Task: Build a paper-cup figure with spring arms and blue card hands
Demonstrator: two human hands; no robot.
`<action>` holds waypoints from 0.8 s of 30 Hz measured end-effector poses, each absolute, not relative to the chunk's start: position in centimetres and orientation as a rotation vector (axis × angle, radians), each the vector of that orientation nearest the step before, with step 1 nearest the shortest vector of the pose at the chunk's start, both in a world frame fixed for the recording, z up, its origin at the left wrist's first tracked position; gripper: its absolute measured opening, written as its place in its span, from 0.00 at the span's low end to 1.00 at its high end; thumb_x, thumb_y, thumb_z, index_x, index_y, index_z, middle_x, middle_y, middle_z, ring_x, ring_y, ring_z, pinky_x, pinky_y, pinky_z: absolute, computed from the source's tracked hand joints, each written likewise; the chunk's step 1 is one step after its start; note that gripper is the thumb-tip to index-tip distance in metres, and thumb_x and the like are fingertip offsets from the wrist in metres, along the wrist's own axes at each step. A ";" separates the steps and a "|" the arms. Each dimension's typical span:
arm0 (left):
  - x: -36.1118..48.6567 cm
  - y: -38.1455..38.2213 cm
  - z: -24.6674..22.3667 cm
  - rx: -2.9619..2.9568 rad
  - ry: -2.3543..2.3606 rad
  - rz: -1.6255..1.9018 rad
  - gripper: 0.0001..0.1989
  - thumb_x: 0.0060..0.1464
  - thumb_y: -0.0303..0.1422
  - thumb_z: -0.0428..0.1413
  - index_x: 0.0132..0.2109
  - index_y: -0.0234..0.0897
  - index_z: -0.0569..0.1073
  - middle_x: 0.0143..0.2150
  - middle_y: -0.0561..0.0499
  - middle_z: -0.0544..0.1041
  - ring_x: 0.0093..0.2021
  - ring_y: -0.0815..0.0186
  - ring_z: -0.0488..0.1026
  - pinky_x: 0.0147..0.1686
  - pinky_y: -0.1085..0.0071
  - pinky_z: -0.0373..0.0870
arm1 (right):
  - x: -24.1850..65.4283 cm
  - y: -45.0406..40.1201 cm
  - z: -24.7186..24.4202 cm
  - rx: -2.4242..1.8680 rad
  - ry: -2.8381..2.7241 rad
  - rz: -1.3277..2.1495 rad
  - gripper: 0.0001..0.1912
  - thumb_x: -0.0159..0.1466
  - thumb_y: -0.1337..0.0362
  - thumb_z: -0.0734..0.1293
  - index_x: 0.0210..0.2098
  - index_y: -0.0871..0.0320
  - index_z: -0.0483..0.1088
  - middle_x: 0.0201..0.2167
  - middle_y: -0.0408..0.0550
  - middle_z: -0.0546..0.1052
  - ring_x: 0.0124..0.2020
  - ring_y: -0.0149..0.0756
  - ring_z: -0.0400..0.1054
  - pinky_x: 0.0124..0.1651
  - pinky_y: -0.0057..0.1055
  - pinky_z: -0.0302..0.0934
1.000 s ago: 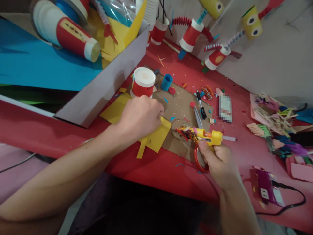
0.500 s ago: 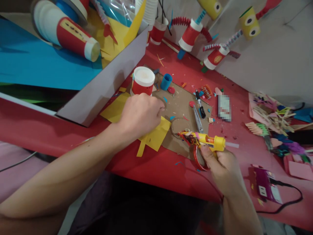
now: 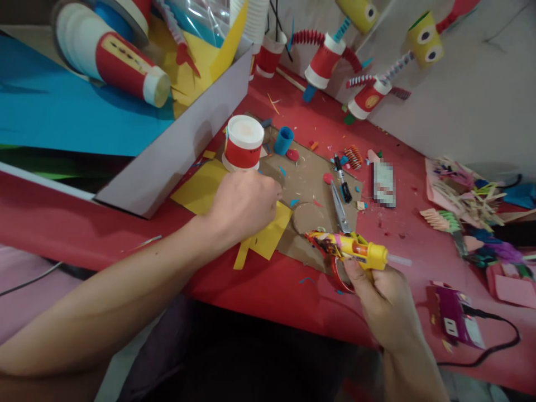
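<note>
Over the yellow paper (image 3: pixel 272 237), my left hand (image 3: pixel 247 201) is closed with the knuckles up; its fingertips face away, so whatever it may pinch is hidden. Just beyond it a red and white paper cup (image 3: pixel 243 151) stands upside down. My right hand (image 3: pixel 379 285) is closed around the handle of a yellow hot glue gun (image 3: pixel 360 251), its nozzle pointing left and a clear glue stick (image 3: pixel 400 260) jutting from the rear. Beneath the gun lie scissors (image 3: pixel 339 209) with red handles, partly covered, and a round cardboard piece (image 3: pixel 309 218).
A white box (image 3: pixel 184 142) with coloured paper stands at left. On the cardboard sheet (image 3: pixel 288 195) are a blue paper tube (image 3: pixel 284 140) and a black pen (image 3: pixel 343 181). Paper-cup figures (image 3: pixel 322 64) lean at the back. A purple power socket (image 3: pixel 454 318) and its cable lie at right.
My left hand has moved slightly down, toward me, showing more of the cup. The glue gun in my right hand has dipped a little.
</note>
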State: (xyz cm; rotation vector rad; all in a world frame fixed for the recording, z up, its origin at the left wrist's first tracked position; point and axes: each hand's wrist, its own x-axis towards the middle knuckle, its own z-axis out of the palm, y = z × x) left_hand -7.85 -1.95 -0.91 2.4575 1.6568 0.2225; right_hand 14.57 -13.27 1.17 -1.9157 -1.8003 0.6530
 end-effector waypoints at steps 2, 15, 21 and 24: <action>-7.8 -2.0 -0.9 2.461 1.658 0.229 0.16 0.57 0.32 0.47 0.37 0.35 0.81 0.26 0.44 0.77 0.30 0.60 0.74 0.28 0.69 0.63 | 14.8 -13.5 1.1 -1.944 -1.848 0.627 0.15 0.66 0.53 0.60 0.35 0.56 0.73 0.19 0.44 0.70 0.24 0.40 0.65 0.27 0.33 0.57; -6.8 -1.4 -1.0 2.705 0.887 0.650 0.21 0.53 0.19 0.47 0.46 0.41 0.78 0.45 0.47 0.74 0.48 0.59 0.64 0.47 0.62 0.64 | 15.4 -14.0 0.9 -1.970 -1.858 0.525 0.19 0.68 0.52 0.57 0.30 0.56 0.70 0.15 0.41 0.68 0.17 0.34 0.62 0.21 0.30 0.52; -4.2 -1.2 0.6 2.926 0.752 0.330 0.10 0.56 0.25 0.53 0.31 0.36 0.78 0.41 0.44 0.72 0.47 0.55 0.61 0.45 0.60 0.60 | 15.7 -14.5 0.9 -1.951 -1.788 0.496 0.16 0.68 0.55 0.57 0.41 0.56 0.73 0.17 0.42 0.67 0.20 0.36 0.62 0.23 0.31 0.53; -3.7 -0.3 -0.1 2.940 0.702 0.287 0.10 0.57 0.27 0.54 0.32 0.39 0.79 0.42 0.45 0.72 0.47 0.56 0.60 0.44 0.61 0.59 | 15.5 -14.7 0.6 -1.949 -1.774 0.522 0.17 0.68 0.54 0.57 0.42 0.58 0.73 0.16 0.40 0.65 0.18 0.35 0.60 0.22 0.31 0.53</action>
